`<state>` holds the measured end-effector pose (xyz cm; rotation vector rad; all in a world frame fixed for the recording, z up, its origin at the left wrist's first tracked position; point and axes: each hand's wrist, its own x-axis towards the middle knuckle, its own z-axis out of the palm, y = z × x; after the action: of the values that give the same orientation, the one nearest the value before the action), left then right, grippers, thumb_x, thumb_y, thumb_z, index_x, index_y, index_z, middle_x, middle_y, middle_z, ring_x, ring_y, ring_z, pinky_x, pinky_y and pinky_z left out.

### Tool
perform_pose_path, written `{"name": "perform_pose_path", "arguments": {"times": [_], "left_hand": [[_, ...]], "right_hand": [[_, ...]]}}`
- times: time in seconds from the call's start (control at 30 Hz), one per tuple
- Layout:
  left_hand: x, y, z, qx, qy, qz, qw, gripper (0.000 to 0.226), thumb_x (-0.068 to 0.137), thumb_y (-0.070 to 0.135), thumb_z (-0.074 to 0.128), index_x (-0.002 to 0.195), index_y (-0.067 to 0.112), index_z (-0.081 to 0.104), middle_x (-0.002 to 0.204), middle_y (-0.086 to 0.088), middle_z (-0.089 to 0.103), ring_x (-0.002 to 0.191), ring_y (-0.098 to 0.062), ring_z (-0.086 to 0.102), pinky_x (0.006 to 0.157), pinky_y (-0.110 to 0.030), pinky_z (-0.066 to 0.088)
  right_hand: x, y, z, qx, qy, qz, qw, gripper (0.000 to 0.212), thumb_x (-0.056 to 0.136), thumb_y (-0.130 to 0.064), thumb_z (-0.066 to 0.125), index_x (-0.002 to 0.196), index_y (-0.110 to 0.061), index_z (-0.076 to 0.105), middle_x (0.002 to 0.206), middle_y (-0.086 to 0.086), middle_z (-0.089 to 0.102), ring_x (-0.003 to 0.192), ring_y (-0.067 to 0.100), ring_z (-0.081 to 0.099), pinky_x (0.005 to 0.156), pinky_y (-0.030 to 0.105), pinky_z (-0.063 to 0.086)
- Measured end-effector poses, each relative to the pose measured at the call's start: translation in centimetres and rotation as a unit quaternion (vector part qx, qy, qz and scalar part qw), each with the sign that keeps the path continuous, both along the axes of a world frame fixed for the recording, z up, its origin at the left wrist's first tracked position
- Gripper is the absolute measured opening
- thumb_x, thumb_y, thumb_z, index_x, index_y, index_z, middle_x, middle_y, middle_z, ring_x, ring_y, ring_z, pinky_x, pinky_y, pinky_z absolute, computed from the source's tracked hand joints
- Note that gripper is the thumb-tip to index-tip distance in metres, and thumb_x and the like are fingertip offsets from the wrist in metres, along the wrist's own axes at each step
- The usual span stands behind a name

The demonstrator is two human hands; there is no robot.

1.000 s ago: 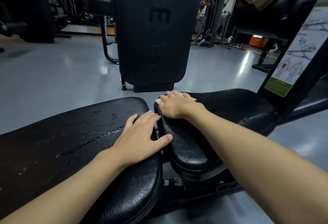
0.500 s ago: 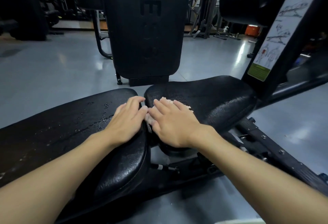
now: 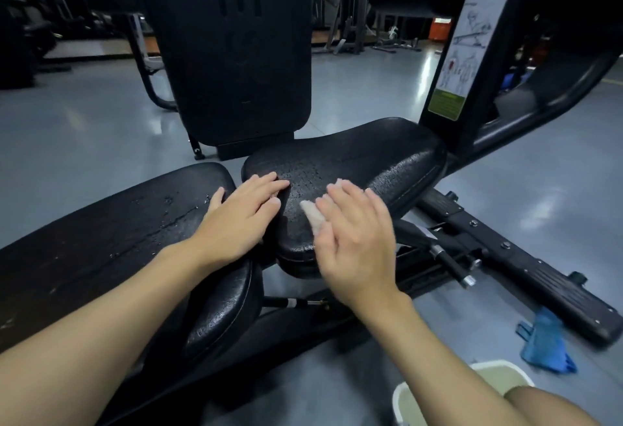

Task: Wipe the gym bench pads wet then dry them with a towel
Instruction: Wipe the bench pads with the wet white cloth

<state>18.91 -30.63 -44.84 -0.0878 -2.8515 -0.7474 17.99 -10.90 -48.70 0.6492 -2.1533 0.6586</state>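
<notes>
Dim light leaves glare streaks on the floor beyond the motion-blurred right hand, and the frame edges bow.

The right hand has slid the white cloth nearer along the seat pad.

Two hands: the left hand and the right hand. Two black bench pads: the long pad on the left and the seat pad in the middle. One white cloth. One blue rag on the right. One white bucket, near. One exercise chart, far right.
</notes>
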Motion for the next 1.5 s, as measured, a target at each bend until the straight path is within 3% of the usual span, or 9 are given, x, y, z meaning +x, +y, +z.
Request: {"name": "perform_pose_path", "arguments": {"times": [0.17, 0.37, 0.47, 0.7, 0.87, 1.0, 1.2, 1.37, 1.5], "left_hand": [[-0.3, 0.4, -0.3, -0.034, 0.005, 0.003, 0.999, 0.041, 0.102, 0.044, 0.030, 0.143, 0.050, 0.032, 0.158, 0.025, 0.019, 0.147, 0.000, 0.006, 0.119, -0.054, -0.002], [-0.2, 0.4, -0.4, -0.039, 0.005, 0.000, 0.999, 0.048, 0.097, 0.050, 0.023, 0.144, 0.050, 0.030, 0.158, 0.027, 0.017, 0.147, 0.003, 0.005, 0.120, -0.053, -0.002], [-0.2, 0.2, -0.4, -0.049, 0.003, -0.003, 0.999, 0.050, 0.095, 0.051, 0.022, 0.144, 0.050, 0.029, 0.158, 0.026, 0.016, 0.147, 0.003, 0.004, 0.120, -0.053, -0.001], [-0.2, 0.4, -0.3, -0.055, 0.009, 0.003, 0.998, 0.043, 0.102, 0.043, 0.029, 0.144, 0.048, 0.029, 0.158, 0.025, 0.017, 0.147, 0.000, 0.004, 0.120, -0.052, 0.000], [-0.2, 0.5, -0.3, -0.054, 0.013, 0.001, 0.998, 0.041, 0.103, 0.040, 0.031, 0.143, 0.048, 0.030, 0.157, 0.026, 0.018, 0.147, 0.001, 0.004, 0.120, -0.051, 0.000], [-0.1, 0.4, -0.2, -0.056, 0.010, 0.001, 0.998, 0.042, 0.103, 0.041, 0.030, 0.144, 0.048, 0.029, 0.158, 0.026, 0.016, 0.147, 0.001, 0.003, 0.120, -0.050, -0.001], [-0.1, 0.5, -0.3, -0.062, 0.015, 0.000, 0.998, 0.040, 0.103, 0.040, 0.031, 0.142, 0.048, 0.030, 0.157, 0.024, 0.019, 0.147, -0.001, 0.006, 0.120, -0.052, 0.001], [-0.1, 0.9, 0.0, -0.061, 0.016, 0.010, 0.998, 0.038, 0.102, 0.037, 0.032, 0.139, 0.048, 0.033, 0.154, 0.021, 0.026, 0.146, -0.004, 0.012, 0.119, -0.051, 0.003], [-0.4, 1.5, 1.1, -0.085, -0.015, 0.018, 0.996, 0.044, 0.091, 0.042, 0.028, 0.134, 0.042, 0.036, 0.135, 0.016, 0.037, 0.135, -0.014, 0.028, 0.115, -0.051, 0.017]], "right_hand": [[-0.5, -0.4, -0.4, -0.186, -0.063, -0.077, 0.977, 0.045, 0.092, -0.022, 0.037, 0.121, -0.010, 0.069, 0.141, 0.007, 0.056, 0.142, 0.026, 0.038, 0.119, 0.052, 0.019], [3.4, -3.8, -2.5, -0.076, 0.017, -0.022, 0.997, 0.041, 0.088, -0.022, 0.045, 0.118, -0.011, 0.071, 0.138, 0.006, 0.060, 0.141, 0.030, 0.040, 0.117, 0.056, 0.022], [1.3, -1.3, -2.2, -0.047, 0.038, -0.003, 0.998, 0.044, 0.092, -0.024, 0.038, 0.118, -0.009, 0.071, 0.134, 0.009, 0.062, 0.136, 0.030, 0.047, 0.117, 0.054, 0.024], [-4.4, 3.4, -0.2, -0.165, -0.103, -0.087, 0.977, 0.056, 0.097, -0.027, 0.022, 0.139, -0.013, 0.056, 0.156, 0.003, 0.039, 0.150, 0.015, 0.021, 0.122, 0.054, 0.002], [0.7, -1.6, -1.6, -0.155, -0.065, -0.057, 0.984, 0.048, 0.098, -0.023, 0.031, 0.137, -0.010, 0.057, 0.155, 0.009, 0.040, 0.150, 0.025, 0.021, 0.122, 0.051, 0.007], [-0.9, 0.9, -1.2, -0.104, -0.064, -0.038, 0.992, 0.051, 0.098, -0.026, 0.027, 0.137, -0.013, 0.057, 0.154, 0.005, 0.042, 0.149, 0.021, 0.024, 0.122, 0.051, 0.007], [-6.1, 4.2, 1.0, -0.131, -0.186, -0.163, 0.960, 0.063, 0.096, -0.035, 0.013, 0.156, -0.024, 0.025, 0.167, 0.000, 0.005, 0.152, 0.012, -0.008, 0.122, 0.048, -0.007], [-0.6, 0.6, -1.4, -0.225, -0.196, -0.085, 0.951, 0.069, 0.097, -0.046, 0.008, 0.158, -0.012, 0.014, 0.166, 0.009, -0.006, 0.152, 0.018, -0.013, 0.123, 0.037, -0.006], [-3.3, 2.1, -0.3, -0.222, -0.238, -0.091, 0.941, 0.066, 0.098, -0.037, 0.016, 0.158, -0.011, 0.010, 0.166, 0.009, -0.011, 0.151, 0.019, -0.016, 0.123, 0.038, -0.007]]}}
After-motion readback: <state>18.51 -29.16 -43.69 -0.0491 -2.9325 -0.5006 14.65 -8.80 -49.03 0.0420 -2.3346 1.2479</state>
